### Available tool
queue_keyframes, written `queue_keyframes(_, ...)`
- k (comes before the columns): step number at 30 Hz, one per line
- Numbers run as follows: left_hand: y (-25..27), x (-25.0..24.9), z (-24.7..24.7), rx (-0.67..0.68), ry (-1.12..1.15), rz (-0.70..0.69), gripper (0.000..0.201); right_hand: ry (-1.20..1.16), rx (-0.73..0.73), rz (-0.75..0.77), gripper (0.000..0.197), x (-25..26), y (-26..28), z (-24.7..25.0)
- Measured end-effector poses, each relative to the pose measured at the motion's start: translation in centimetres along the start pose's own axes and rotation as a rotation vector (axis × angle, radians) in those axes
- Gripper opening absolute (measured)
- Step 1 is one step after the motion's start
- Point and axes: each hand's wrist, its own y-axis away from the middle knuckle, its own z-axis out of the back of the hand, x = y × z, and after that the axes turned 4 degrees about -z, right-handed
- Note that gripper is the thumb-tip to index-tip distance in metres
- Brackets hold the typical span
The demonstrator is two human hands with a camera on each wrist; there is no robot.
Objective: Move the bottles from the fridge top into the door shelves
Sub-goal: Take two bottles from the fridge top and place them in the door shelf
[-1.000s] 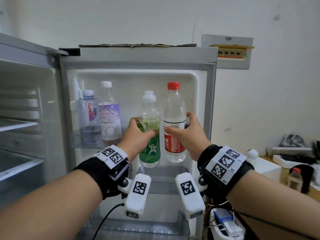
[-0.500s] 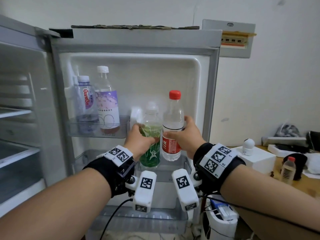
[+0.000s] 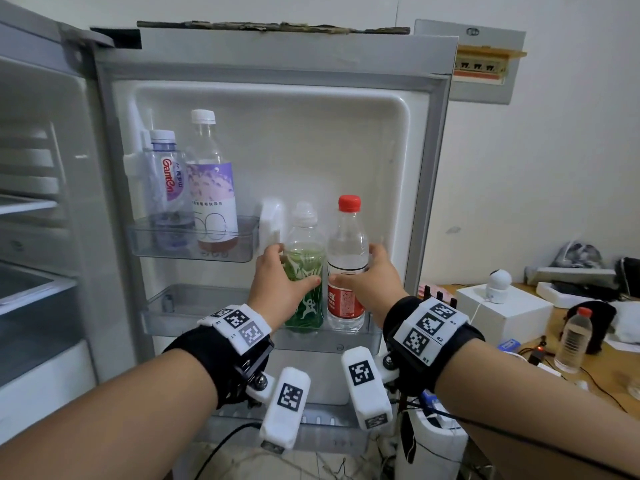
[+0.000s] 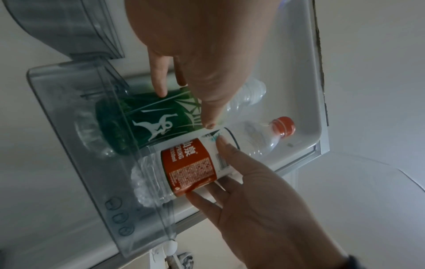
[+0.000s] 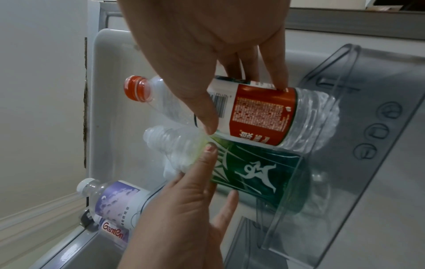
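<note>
A green-label bottle (image 3: pixel 304 268) with a clear cap and a red-capped water bottle (image 3: pixel 347 258) stand upright side by side in the right end of the middle door shelf (image 3: pixel 180 317). My left hand (image 3: pixel 289 271) wraps the green bottle, thumb in front and fingers behind; the left wrist view shows this green bottle (image 4: pixel 158 118) with its base inside the clear shelf wall. My right hand (image 3: pixel 360 271) holds the water bottle the same way, thumb on its red label (image 5: pixel 260 116). The two thumbs nearly touch.
The upper door shelf (image 3: pixel 194 244) holds a Ganten bottle (image 3: pixel 166 188) and a purple-label bottle (image 3: pixel 211 188). The fridge's open interior (image 3: pixel 27 237) is to the left, a bottom door shelf (image 3: pixel 311 431) below. A cluttered desk at right carries a small bottle (image 3: pixel 573 337) and a white camera (image 3: pixel 498 282).
Both hands have lowered their bottles from upper-shelf height down into the middle door shelf, where the bottle bases now sit behind the shelf wall.
</note>
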Motion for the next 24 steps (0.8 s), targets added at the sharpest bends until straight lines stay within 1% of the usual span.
queue_keyframes(3,0.9,0.3,-0.2,-0.097,-0.032,-0.063,0.05,-0.011,0.0,-0.012,0.068,-0.7,-0.3,-0.1)
queue_keyframes(4,1.1,0.4,-0.3,-0.112,-0.031,-0.08,0.045,-0.012,-0.001,-0.013,0.068,-0.9,-0.4,-0.1)
queue_keyframes(8,1.8,0.3,-0.9,-0.057,0.058,-0.104,0.019,0.015,-0.019,-0.005,0.064,-1.7,-0.7,-0.4)
queue_keyframes(11,2.0,0.3,-1.0,-0.027,0.093,-0.105,0.009,0.039,-0.038,-0.007,0.062,-2.2,-0.9,-0.7)
queue_keyframes(13,2.0,0.5,-1.0,0.001,0.098,-0.087,0.007,0.054,-0.049,-0.012,0.062,-2.5,-1.1,-0.9)
queue_keyframes(15,2.0,0.8,-0.9,0.038,0.106,-0.065,0.015,0.064,-0.057,-0.02,0.064,-2.4,-1.3,-1.1)
queue_keyframes(17,2.2,0.8,-0.9,0.073,0.127,-0.04,0.019,0.078,-0.067,-0.026,0.066,-2.4,-1.4,-1.2)
queue_keyframes(21,2.4,0.9,-1.4,0.123,0.171,0.024,0.019,0.092,-0.075,-0.008,0.077,-2.4,-1.2,-1.1)
queue_keyframes(24,2.7,0.6,-1.7,0.158,0.19,0.059,0.021,0.076,-0.077,-0.005,0.074,-2.3,-0.9,-0.7)
